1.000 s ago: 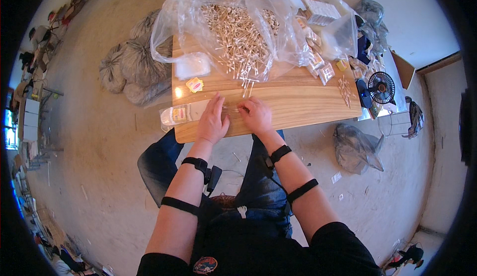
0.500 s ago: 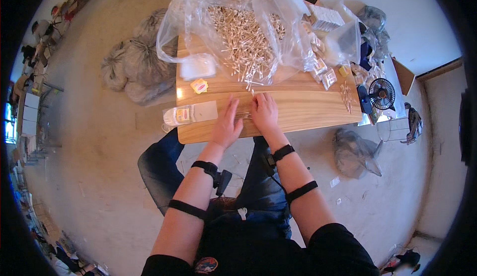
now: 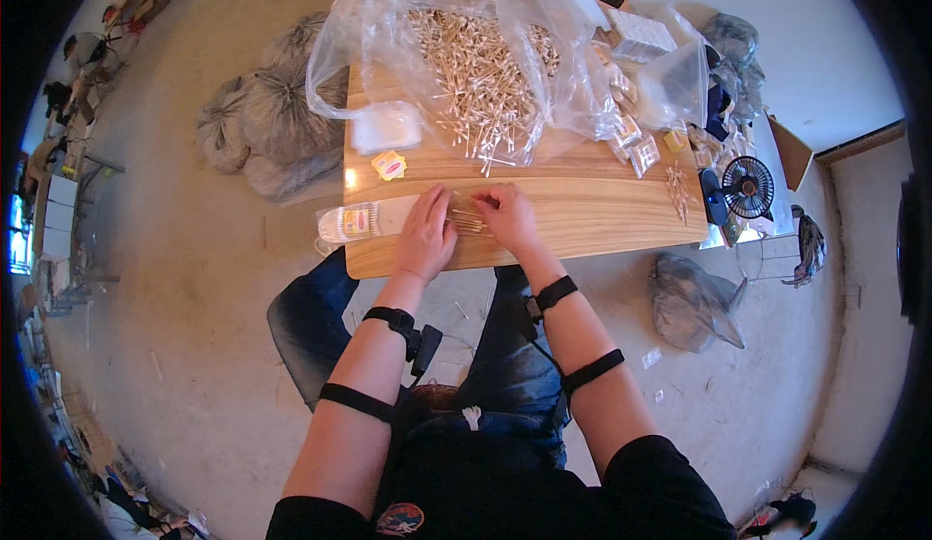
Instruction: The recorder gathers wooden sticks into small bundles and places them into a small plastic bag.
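On the wooden table's near part, a small bunch of cotton swabs lies between my hands. My left hand rests flat, fingers stretched out side by side, along the left end of the bunch and over the edge of a clear packet's pale flap. The filled end of that packet, with swabs and a yellow label inside, sticks out to the left. My right hand has its fingers curled, thumb and fingertips pinched on a swab at the bunch's far right side.
A big clear plastic bag spills a heap of cotton swabs on the table. Yellow cards and a stack of clear bags lie left. A small black fan stands right; grey sacks sit on the floor.
My left hand has turned flatter and moved slightly left, over the packet's edge. The right fingers, stretched forward before, have curled into a pinch beside the swabs.
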A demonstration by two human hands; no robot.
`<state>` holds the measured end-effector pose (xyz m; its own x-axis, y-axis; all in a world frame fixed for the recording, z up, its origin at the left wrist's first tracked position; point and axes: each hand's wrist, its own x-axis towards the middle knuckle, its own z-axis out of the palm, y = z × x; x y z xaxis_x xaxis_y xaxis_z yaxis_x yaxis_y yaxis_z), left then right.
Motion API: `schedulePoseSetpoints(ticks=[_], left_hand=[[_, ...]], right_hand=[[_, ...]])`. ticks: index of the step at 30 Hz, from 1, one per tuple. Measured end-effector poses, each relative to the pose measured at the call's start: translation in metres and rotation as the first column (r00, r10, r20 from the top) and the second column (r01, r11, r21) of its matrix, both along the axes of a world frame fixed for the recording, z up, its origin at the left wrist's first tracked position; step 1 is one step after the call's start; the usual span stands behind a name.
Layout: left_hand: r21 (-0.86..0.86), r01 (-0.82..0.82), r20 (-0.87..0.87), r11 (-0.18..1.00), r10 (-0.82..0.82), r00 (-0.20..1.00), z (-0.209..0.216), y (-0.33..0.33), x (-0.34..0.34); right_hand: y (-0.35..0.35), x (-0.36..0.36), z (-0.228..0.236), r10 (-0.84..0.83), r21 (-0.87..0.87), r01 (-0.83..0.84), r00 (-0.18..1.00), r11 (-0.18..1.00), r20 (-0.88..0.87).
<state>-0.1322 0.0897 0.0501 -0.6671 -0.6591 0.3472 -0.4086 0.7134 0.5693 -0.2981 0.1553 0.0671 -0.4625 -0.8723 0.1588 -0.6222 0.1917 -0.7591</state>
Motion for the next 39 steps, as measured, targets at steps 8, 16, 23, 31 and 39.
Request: schedulePoseSetpoints(ticks=[8, 16, 23, 31, 39], left_hand=[[-0.122, 0.06, 0.127, 0.991, -0.044, 0.991, 0.005, 0.002, -0.001], [-0.059, 0.061, -0.003, 0.996, -0.061, 0.998, 0.001, -0.001, 0.002], [-0.02, 0.043, -0.042, 0.999, -0.044, 0.998, 0.003, 0.002, -0.002], [0.026, -0.04, -0.104, 0.999, 0.042, 0.994, 0.001, 0.0, 0.0], [-0.006, -0.108, -0.058, 0.994, 0.107, 0.993, 0.001, 0.001, -0.001]], right_hand=[[-0.001, -0.012, -0.017, 0.063, -0.029, -0.065, 0.995, 0.997, -0.078], [-0.04, -0.027, -0.003, -0.186, 0.037, 0.211, 0.921, 0.977, -0.343], [-0.034, -0.021, -0.004, -0.261, 0.184, 0.311, 0.932, 0.933, -0.252], [-0.002, -0.018, 0.006, -0.035, 0.241, 0.066, 0.99, 0.968, -0.133], [-0.008, -0.022, 0.004, 0.094, 0.226, -0.091, 0.996, 0.97, -0.002]])
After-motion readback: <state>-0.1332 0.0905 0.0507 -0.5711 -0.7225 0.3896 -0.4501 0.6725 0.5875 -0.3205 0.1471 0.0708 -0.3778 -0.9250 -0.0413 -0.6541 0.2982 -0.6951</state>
